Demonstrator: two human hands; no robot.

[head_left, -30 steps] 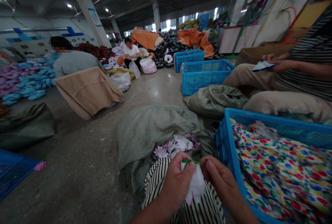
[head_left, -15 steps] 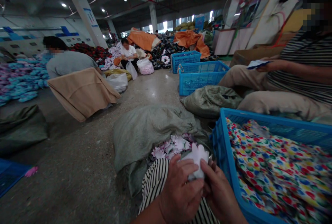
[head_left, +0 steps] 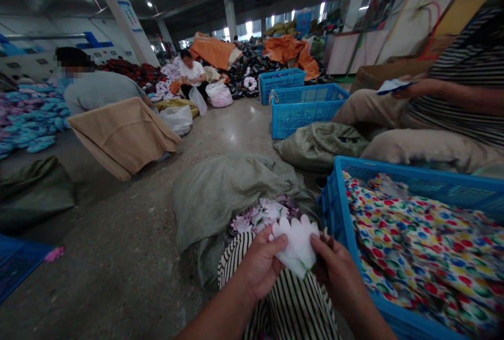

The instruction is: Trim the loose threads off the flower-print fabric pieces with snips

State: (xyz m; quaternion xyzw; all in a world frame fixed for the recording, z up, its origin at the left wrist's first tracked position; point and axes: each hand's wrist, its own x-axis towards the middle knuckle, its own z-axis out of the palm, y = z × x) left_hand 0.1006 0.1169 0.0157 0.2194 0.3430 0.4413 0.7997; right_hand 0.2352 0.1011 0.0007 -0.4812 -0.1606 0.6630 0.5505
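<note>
A white fabric piece with a scalloped, petal-like edge is spread between my two hands above my striped lap. My left hand pinches its left side, thumb on top. On the other side my right hand grips the right edge, with its thumb at the front and some fingers hidden behind. A bit of green shows at the lower tip of the piece. Just beyond, similar pink and white petal-shaped pieces lie in the mouth of a grey-green woven sack.
At my right stands a blue crate filled with colourful dotted fabric. A seated person in a striped top is behind it. More blue crates, a sack and a cloth-draped chair stand farther off.
My hands have moved apart, and the white piece is now spread flat with its scalloped edge up. Before, it was bunched with my left hand across it. The view has shifted slightly.
</note>
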